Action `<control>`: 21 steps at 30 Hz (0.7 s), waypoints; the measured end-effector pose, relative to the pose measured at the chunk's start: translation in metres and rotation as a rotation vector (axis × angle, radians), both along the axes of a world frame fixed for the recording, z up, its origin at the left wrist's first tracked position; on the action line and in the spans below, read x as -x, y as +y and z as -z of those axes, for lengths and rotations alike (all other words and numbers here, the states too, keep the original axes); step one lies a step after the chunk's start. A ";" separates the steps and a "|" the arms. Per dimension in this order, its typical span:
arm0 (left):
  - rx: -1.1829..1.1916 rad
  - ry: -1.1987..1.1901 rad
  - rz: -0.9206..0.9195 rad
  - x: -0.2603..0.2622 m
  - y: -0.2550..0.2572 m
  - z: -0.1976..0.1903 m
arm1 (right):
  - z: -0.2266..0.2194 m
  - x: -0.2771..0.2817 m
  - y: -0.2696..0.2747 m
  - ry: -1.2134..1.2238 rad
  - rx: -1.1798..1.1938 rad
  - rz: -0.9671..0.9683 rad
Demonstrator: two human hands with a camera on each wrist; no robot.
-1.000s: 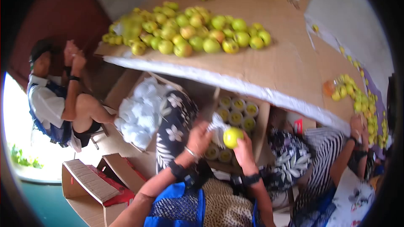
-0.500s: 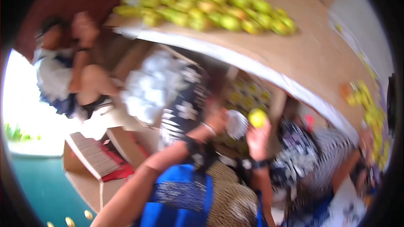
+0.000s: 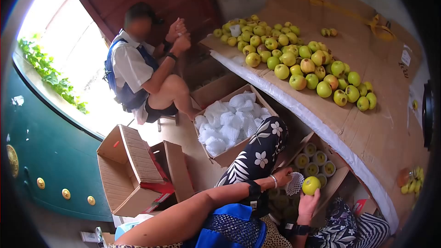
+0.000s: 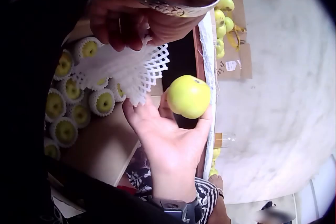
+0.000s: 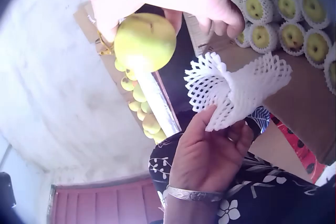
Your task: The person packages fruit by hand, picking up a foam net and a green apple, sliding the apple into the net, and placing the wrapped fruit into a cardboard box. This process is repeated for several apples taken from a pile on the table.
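My left hand (image 3: 281, 177), with a bracelet at the wrist, pinches a white foam net sleeve (image 3: 295, 184). In the right wrist view the sleeve (image 5: 241, 90) flares towards the apple, its mesh mouth spread. My right hand (image 3: 308, 204) holds a yellow-green apple (image 3: 311, 185) just right of the sleeve. The left wrist view shows the apple (image 4: 189, 97) between the thumb and fingers of my right hand (image 4: 173, 140), outside the sleeve. Below both hands is a carton with net-wrapped apples (image 5: 260, 37) set in rows.
Loose apples (image 3: 307, 65) lie piled on a cardboard-covered table (image 3: 390, 124). A box of white foam nets (image 3: 229, 121) stands left of my patterned trouser leg (image 3: 261, 158). Empty cartons (image 3: 131, 170) are on the floor at left. A seated person (image 3: 138, 71) is behind them.
The head view has swung left, so the table and hands appear further right. The sleeve and apple, touching or overlapping in view a second ago, show slightly apart, each in the same hand.
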State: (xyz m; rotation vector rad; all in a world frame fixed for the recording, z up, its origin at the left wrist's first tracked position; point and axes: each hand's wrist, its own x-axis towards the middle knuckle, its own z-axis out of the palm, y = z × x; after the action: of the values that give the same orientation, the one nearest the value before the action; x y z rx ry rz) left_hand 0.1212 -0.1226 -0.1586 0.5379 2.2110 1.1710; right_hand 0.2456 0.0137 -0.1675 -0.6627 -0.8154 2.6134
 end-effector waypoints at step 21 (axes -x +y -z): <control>-0.111 -0.063 0.087 -0.002 0.003 -0.002 | -0.008 0.002 -0.017 -0.054 -0.198 -0.190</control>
State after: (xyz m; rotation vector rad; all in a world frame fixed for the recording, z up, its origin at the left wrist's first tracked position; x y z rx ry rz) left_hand 0.1231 -0.1200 -0.1570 0.6279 2.0577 1.2534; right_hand 0.2436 -0.0033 -0.1597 -0.6298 -1.1898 2.6408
